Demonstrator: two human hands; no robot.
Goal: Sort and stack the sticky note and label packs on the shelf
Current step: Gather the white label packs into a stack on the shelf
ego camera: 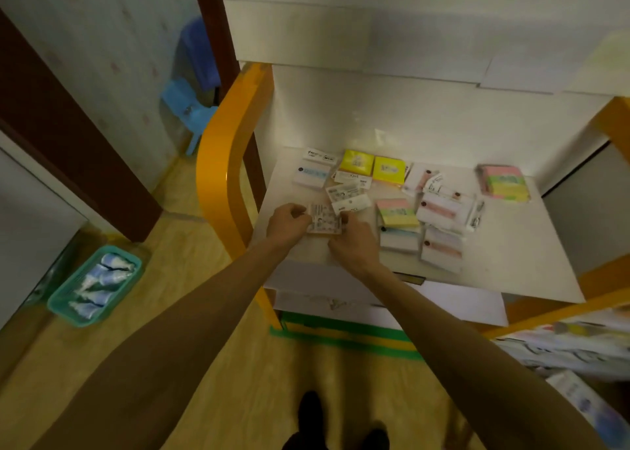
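Note:
A small white label pack (324, 219) lies at the shelf's (511, 262) front left, held between both hands. My left hand (286, 223) pinches its left edge and my right hand (354, 245) grips its right edge. Just behind it lie more loose label packs (347, 194). Two yellow sticky note packs (373, 166) stand side by side at the back. A pastel pack (397, 212) lies mid-shelf, and another pastel stack (504, 183) sits at the back right. White packs with pink strips (443, 218) are piled between them.
The shelf has orange side frames (218, 163) and a white back wall. A white pack with a blue strip (313, 173) lies at the back left. A teal basket (95, 284) stands on the floor at left, a blue stool (191, 102) beyond it. Papers lie on a lower level.

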